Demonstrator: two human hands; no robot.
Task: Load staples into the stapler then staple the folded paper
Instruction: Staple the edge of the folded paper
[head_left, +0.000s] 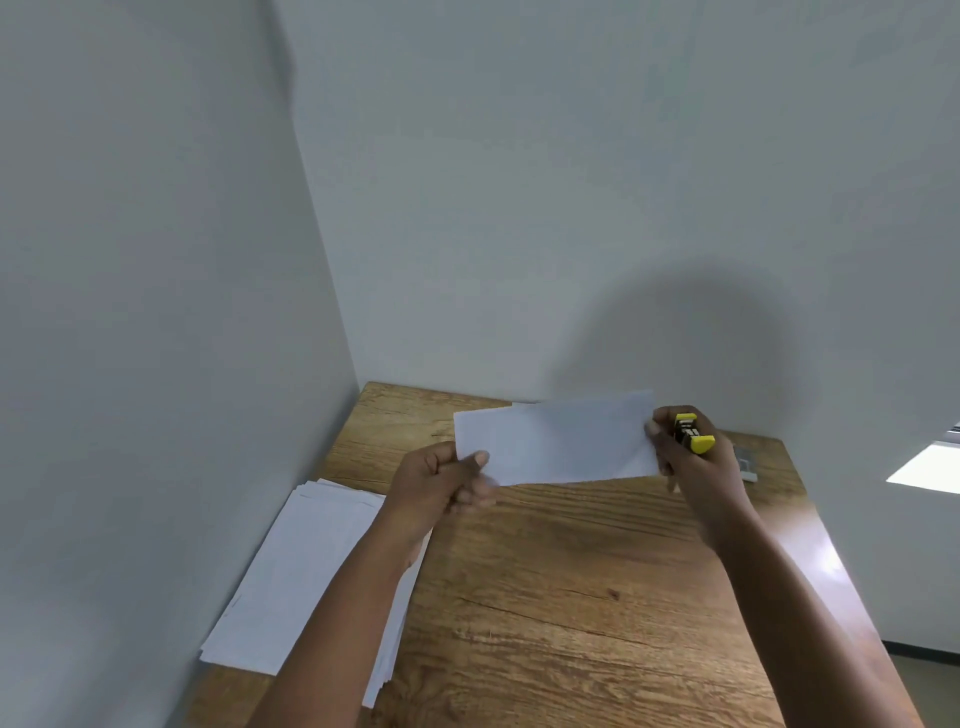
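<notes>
A folded white paper is held up above the far part of the wooden table. My left hand pinches its left end, thumb on top. My right hand is at the paper's right end, wrapped around a small yellow and black stapler. The stapler's jaws sit at the paper's right edge; the fingers hide most of it.
A stack of white sheets lies on the table's left side, partly under my left forearm. A small grey box rests behind my right hand near the wall. Walls close in the table at the left and back.
</notes>
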